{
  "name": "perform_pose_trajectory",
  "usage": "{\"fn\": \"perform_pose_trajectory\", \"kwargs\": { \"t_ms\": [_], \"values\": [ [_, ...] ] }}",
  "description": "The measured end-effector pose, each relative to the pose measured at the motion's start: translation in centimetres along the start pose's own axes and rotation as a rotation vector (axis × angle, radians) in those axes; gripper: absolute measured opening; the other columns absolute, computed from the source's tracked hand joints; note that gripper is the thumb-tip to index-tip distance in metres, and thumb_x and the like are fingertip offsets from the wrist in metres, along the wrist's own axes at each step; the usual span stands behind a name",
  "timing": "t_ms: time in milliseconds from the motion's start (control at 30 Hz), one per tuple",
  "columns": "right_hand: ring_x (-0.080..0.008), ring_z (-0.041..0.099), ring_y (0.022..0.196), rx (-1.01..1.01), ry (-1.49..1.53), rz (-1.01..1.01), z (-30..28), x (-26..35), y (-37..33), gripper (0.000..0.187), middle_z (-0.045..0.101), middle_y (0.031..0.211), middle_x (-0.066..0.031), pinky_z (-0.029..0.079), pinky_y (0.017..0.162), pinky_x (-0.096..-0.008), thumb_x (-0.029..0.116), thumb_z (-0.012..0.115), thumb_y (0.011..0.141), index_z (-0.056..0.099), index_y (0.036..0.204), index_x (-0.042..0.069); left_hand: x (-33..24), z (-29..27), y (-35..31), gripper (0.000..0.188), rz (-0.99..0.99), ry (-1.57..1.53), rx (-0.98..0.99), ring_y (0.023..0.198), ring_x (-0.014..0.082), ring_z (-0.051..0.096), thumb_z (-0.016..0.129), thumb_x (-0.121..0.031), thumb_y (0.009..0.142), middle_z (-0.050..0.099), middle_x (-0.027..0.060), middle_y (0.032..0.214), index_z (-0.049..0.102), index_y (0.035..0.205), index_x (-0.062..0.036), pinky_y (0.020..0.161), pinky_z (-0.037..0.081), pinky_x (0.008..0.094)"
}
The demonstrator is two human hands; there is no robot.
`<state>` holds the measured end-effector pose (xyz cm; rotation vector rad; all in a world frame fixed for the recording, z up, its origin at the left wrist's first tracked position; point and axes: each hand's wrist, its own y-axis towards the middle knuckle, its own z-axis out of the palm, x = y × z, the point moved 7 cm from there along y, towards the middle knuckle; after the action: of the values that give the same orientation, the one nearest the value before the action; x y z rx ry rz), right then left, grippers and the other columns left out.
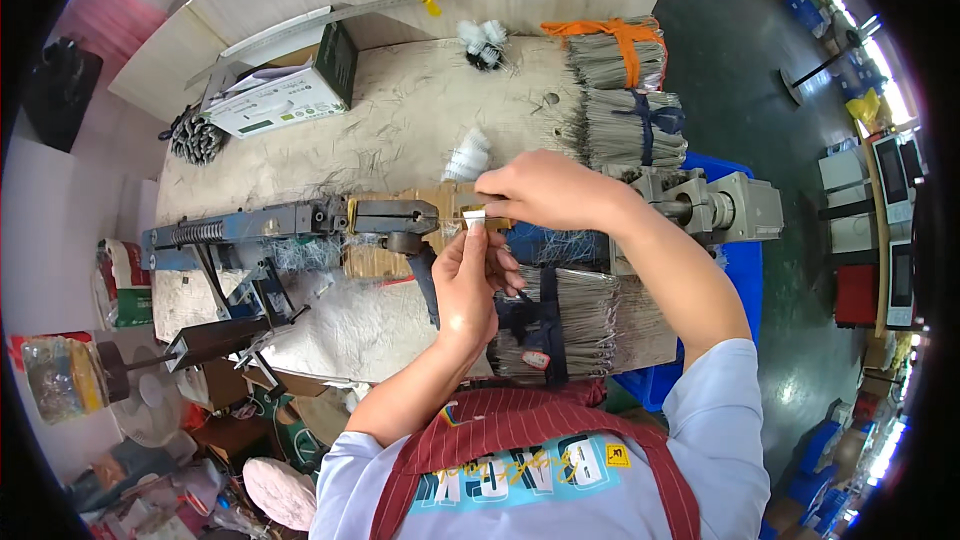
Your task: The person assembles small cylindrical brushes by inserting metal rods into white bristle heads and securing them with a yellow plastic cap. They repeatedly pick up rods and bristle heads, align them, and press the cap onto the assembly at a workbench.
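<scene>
My left hand (470, 285) reaches up from below, its thumb and forefinger pinched on a small white tuft (476, 215) with a yellowish part behind it; the other fingers curl loosely. From the right, my right hand (550, 190) bends over the same spot with its fingers closed. What they grip is hidden. Just left of my hands are the dark metal jaws (398, 215) of a bench machine (240, 227), and a pale grey motor-like unit (740, 208) stands at its right end. A white bristle brush (468, 156) lies just beyond my hands.
Several bundled wires lie on the worktable (400, 90): an orange-tied bundle (605, 48), a blue-tied bundle (610, 125) and a near bundle (585, 325). White brushes (483, 42) and an open carton (285, 100) lie at the back. A blue crate (740, 290) is at right.
</scene>
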<state>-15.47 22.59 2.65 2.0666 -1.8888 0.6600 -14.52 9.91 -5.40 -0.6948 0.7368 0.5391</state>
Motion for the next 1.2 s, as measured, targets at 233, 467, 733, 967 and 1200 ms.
{"fn": "perform_pose_trajectory", "kwargs": {
  "t_ms": [233,467,733,967,1200],
  "values": [
    [-0.0374,0.062,0.071,-0.014,0.053,0.054,0.0,0.0,-0.5,0.024,0.064,0.078,-0.0185,0.047,0.064,-0.0453,0.025,0.062,0.087,0.059,0.09,0.001,0.1,-0.3,0.0,0.032,-0.044,0.026,0.006,0.057,0.016,0.062,0.047,-0.031,0.102,0.062,0.006,0.071,0.058,0.096,-0.0019,0.049,0.047,0.0256],
    [-0.0328,0.065,0.069,0.194,0.19,0.212,-0.2,-0.7,0.5,0.022,0.065,0.077,-0.0178,0.05,0.065,-0.0425,0.019,0.062,0.087,0.057,0.093,-0.002,-2.0,1.7,-1.1,0.054,-0.14,-0.186,0.109,0.127,0.0318,0.047,0.041,-0.039,0.102,0.051,0.0248,0.131,0.042,0.13,0.0081,0.108,0.039,0.047],
    [-0.0353,0.061,0.085,-0.116,0.69,0.387,-3.3,0.1,-4.9,0.021,0.06,0.092,-0.0162,0.048,0.074,-0.0414,0.015,0.062,0.089,0.056,0.101,-0.001,-3.9,0.8,-1.6,0.069,-0.164,-0.456,0.128,0.138,0.04,0.031,0.043,-0.042,0.1,0.029,0.0323,0.145,0.026,0.138,0.0122,0.116,0.026,0.0508],
    [-0.0299,0.055,0.079,-0.548,-0.072,-0.087,0.5,5.1,-5.4,0.014,0.051,0.082,-0.0108,0.047,0.068,-0.0383,0.009,0.068,0.081,0.058,0.088,0.003,-3.0,0.4,-1.7,0.06,-0.245,-0.513,0.095,0.134,0.0325,0.038,0.041,-0.045,0.1,0.041,0.0223,0.139,0.036,0.135,0.0045,0.114,0.03,0.0494],
    [-0.0268,0.063,0.067,-0.628,0.004,0.002,-1.4,4.7,-5.8,0.019,0.062,0.076,-0.0101,0.05,0.058,-0.0372,0.006,0.067,0.077,0.059,0.094,0.003,-3.7,0.9,-2.0,0.059,-0.235,-0.482,0.076,0.132,0.0326,0.04,0.043,-0.044,0.099,0.044,0.0223,0.137,0.041,0.13,0.0058,0.114,0.03,0.0495]
  ]
}}
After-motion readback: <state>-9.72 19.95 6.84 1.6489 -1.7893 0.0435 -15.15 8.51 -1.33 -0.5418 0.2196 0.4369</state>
